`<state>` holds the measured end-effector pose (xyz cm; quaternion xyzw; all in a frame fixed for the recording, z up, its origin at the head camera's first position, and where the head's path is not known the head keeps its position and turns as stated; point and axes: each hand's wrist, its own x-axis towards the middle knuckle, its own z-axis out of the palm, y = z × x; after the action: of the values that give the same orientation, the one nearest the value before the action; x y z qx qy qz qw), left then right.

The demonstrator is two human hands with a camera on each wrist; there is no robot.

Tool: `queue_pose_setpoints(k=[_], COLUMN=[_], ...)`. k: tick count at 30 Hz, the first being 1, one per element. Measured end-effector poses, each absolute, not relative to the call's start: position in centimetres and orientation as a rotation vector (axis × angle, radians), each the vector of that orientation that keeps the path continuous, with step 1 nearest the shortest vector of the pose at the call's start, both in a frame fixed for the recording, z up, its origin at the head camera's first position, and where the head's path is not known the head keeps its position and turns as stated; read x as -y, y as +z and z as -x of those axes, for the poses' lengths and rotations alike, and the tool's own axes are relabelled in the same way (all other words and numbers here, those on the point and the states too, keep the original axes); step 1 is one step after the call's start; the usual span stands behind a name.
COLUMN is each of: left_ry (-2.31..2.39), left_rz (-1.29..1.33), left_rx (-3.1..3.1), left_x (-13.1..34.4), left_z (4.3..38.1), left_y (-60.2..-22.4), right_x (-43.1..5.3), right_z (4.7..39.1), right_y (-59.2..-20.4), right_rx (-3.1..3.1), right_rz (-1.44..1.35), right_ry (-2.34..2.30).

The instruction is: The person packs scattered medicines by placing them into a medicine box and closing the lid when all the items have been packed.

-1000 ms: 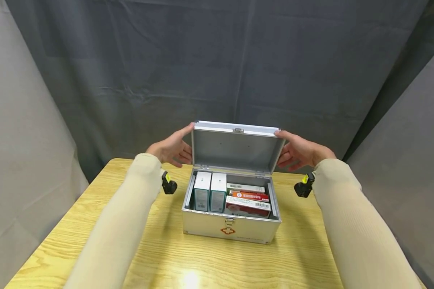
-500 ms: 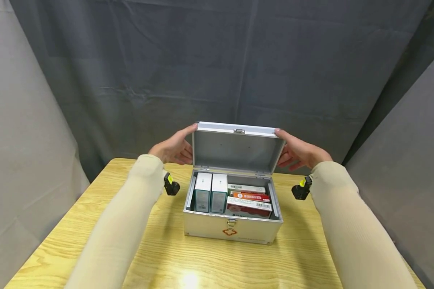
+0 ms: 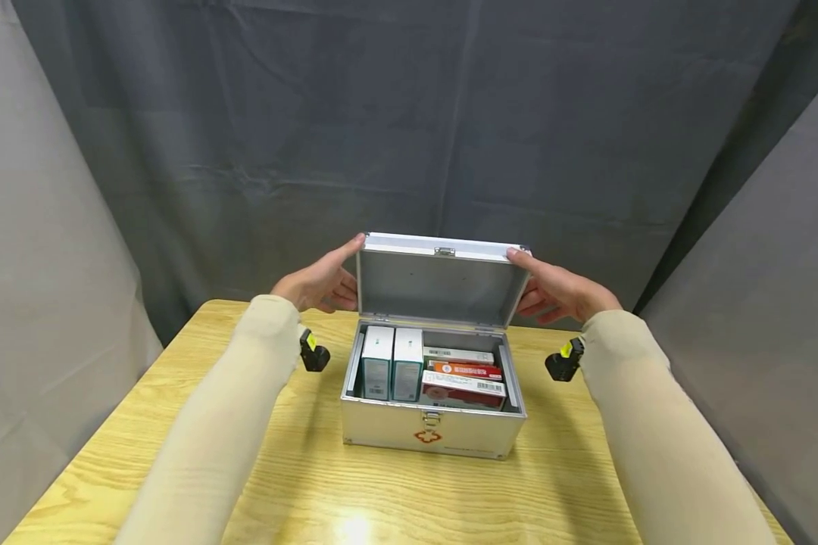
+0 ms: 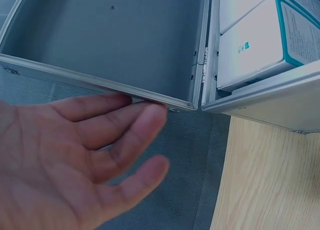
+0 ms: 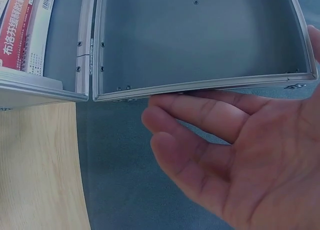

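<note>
A silver first-aid case (image 3: 388, 425) stands on the table with its hinged lid (image 3: 443, 284) raised. At the lid's left edge, my left hand (image 3: 316, 281) holds on with the thumb at the upper corner; its fingers lie against the outer side in the left wrist view. On the right, my right hand (image 3: 564, 291) grips the lid's other edge, thumb over the front rim and fingers along the outside. Two white-and-teal boxes (image 3: 407, 348) stand upright inside the case's left part. A white-and-dark-red box (image 3: 462, 390), an orange-red medicine box (image 3: 466, 370) and a white box (image 3: 458, 354) fill the right part.
The case rests on a pale wooden table (image 3: 279, 469), near its far edge. Dark grey cloth (image 3: 313, 151) hangs behind, with lighter cloth (image 3: 48, 265) at the sides. A latch (image 3: 432, 418) sits on the case's front.
Both hands stay at the lid's sides, and the lid keeps nearly the same angle. The whole head view shifts slightly; the case's contents look the same.
</note>
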<state>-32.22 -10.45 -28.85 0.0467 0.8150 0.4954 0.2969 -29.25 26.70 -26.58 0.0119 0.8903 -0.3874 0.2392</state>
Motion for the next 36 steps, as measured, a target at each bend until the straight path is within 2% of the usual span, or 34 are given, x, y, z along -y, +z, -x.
queue_pose_setpoints(k=[16, 25, 36], left_ry=[1.289, 1.270, 1.328], left_rz=[-0.231, -0.207, -0.148], left_rx=[-2.279, -2.366, -2.402], left_x=[11.0, 9.6, 9.6], left_z=[32.0, 30.1, 29.4], left_y=[-29.6, -29.1, -29.6], right_x=[-27.1, -26.8, -26.4], right_z=[28.6, 28.0, 27.1], right_y=[-27.2, -27.1, -27.3], right_rx=[-2.476, -2.496, -2.546], right_rz=[0.062, 0.035, 0.050], right_ry=[-0.935, -0.958, -0.998])
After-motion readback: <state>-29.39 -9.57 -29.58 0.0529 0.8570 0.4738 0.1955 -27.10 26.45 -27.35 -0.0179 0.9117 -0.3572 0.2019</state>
